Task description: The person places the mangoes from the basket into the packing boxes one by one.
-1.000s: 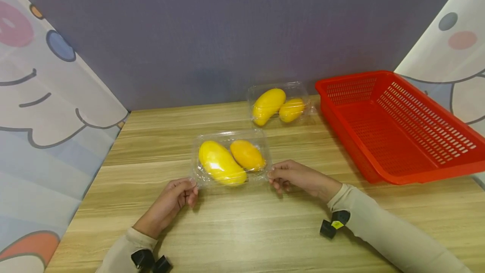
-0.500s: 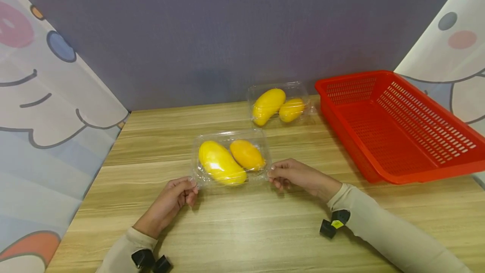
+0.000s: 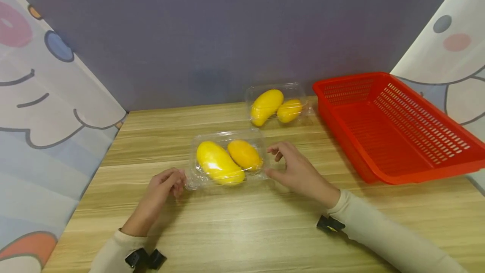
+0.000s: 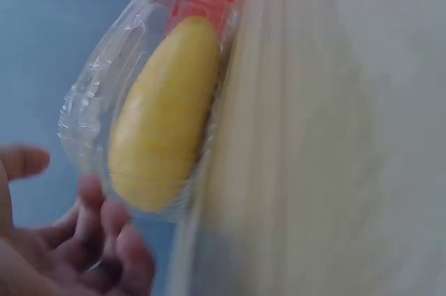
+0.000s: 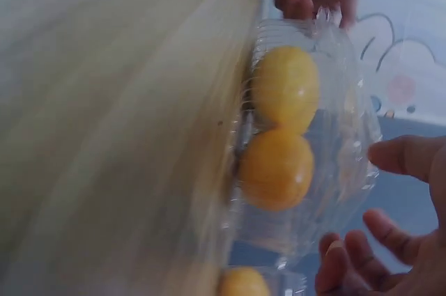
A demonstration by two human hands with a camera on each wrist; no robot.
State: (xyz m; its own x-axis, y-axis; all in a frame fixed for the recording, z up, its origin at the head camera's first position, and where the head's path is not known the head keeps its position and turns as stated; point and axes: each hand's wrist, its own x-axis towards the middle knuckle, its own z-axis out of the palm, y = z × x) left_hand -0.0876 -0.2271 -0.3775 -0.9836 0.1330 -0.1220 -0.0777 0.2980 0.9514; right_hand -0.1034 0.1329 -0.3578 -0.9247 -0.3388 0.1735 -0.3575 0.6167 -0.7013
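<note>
On the table [image 3: 235,231] lies a clear plastic clamshell box [image 3: 226,135] with a large yellow mango [image 3: 217,161] and a smaller orange-yellow mango [image 3: 244,155] inside. My left hand [image 3: 161,188] is beside its near left corner; in the left wrist view the thumb [image 4: 26,161] stands apart from the loosely bent fingers. At the box's right side is my right hand [image 3: 297,174], its thumb tip by the near right corner and its fingers spread away from the thumb. Nothing shows between the fingers of the right hand.
A second clear box [image 3: 291,89] with two yellow mangoes stands farther back, against the grey wall [image 3: 212,33]. To the right is a red perforated plastic basket [image 3: 341,127]. Printed cartoon sheets [image 3: 41,104] hang at both sides.
Both hands have let go of the box's near corners. The left hand has drawn back left, and the right hand has spread its fingers upward along the box's right side.
</note>
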